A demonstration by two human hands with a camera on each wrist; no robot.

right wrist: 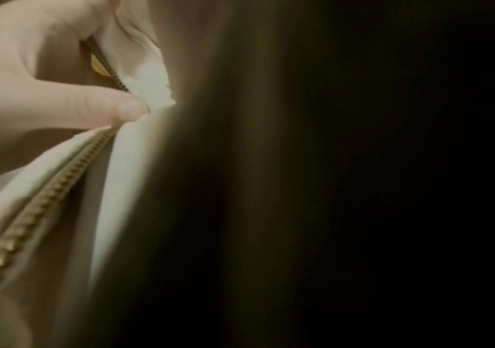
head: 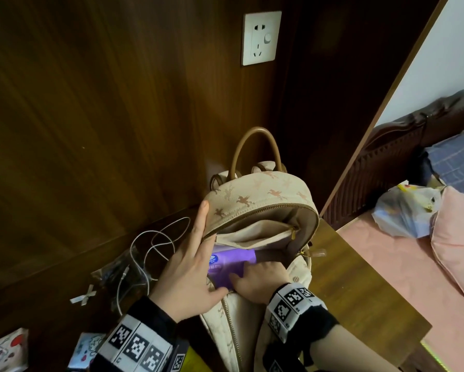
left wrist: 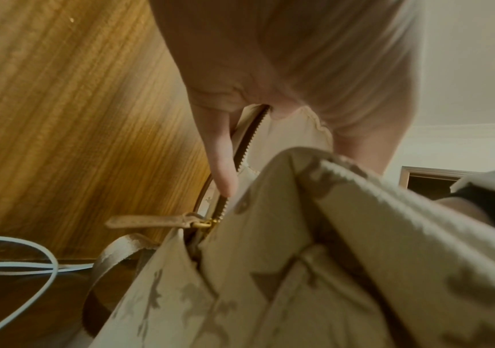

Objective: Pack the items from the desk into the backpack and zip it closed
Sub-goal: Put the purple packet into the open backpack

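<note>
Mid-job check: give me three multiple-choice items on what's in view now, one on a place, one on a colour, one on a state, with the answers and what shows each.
1. Where does the white cable lie?
A. on the desk, left of the backpack
B. inside the backpack
C. on the bed

2. What colour is the pack that the right hand pushes into the backpack?
A. green
B. purple
C. red

3. What is the state of the backpack's main zip?
A. zipped fully shut
B. open, the mouth spread by the left hand
C. torn off

Answers:
1 A, the head view shows the cable looped on the dark desk beside the bag.
2 B, the wrapper in the opening is purple with a blue logo.
3 B, the lining and inner pocket show, and the left hand's fingers hold the top panel back.
</note>
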